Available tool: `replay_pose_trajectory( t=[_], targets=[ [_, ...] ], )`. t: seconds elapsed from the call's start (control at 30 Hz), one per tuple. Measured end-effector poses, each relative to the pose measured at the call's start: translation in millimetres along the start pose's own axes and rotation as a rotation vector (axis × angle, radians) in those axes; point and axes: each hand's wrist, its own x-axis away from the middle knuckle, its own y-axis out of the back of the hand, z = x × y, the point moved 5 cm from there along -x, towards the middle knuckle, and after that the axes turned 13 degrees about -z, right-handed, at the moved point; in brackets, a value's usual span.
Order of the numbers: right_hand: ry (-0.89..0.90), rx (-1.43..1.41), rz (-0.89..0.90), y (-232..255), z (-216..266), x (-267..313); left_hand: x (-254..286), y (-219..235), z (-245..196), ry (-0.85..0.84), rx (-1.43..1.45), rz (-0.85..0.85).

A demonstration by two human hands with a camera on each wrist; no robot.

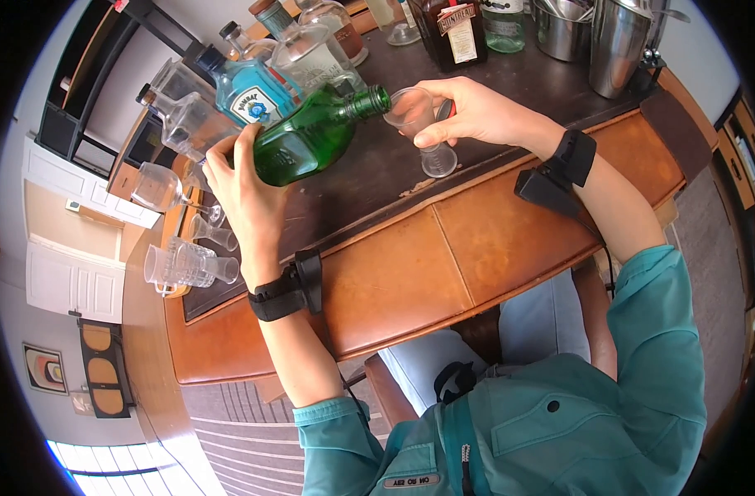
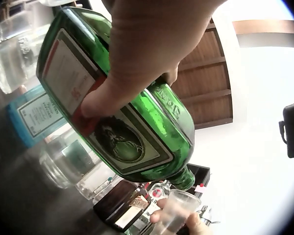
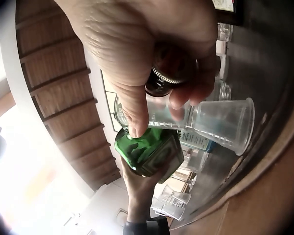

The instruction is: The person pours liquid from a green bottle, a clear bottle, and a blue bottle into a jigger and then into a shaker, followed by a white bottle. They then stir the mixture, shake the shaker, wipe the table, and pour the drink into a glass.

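Note:
My left hand (image 1: 249, 186) grips a green square bottle (image 1: 304, 139) tilted on its side, its open neck at the rim of a clear double-ended measuring cup (image 1: 437, 157). The cup is pinched between the thumb and fingers of my right hand (image 1: 476, 116). A dark cap (image 3: 169, 71) with a ridged edge is also held in the right hand, in the right wrist view. The left wrist view shows the bottle's label (image 2: 120, 139) and its neck above the cup (image 2: 176, 210). Whether liquid is flowing I cannot tell.
Several bottles stand behind the green one, among them a blue one (image 1: 253, 95) and a dark brown one (image 1: 452, 37). Glasses (image 1: 158, 188) and clear cups (image 1: 191, 263) are at the left. A metal shaker (image 1: 619, 50) and a metal bucket (image 1: 562, 31) stand at the back right.

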Motion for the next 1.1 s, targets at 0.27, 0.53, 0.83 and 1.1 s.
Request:
replay_pose_trajectory(
  t=[0.27,0.53,0.83,1.1],
  targets=[
    [-0.033,-0.019,-0.031,-1.0,-8.0,-1.2,-2.4,5.7,-4.0,-0.045,-0.092,-0.046],
    [-0.034,-0.016,-0.039,-1.8,-7.0,-0.7,-3.5,8.3,-4.5,-0.052,-0.091,-0.061],
    [0.005,0.002,-0.029,-2.7,-7.5,-0.8,-4.6,11.1,-5.7,-0.069,-0.128,-0.078],
    [-0.040,-0.006,-0.021,-2.8,-7.4,-0.4,-5.1,13.7,-7.1,-0.090,-0.150,-0.106]
  ],
)
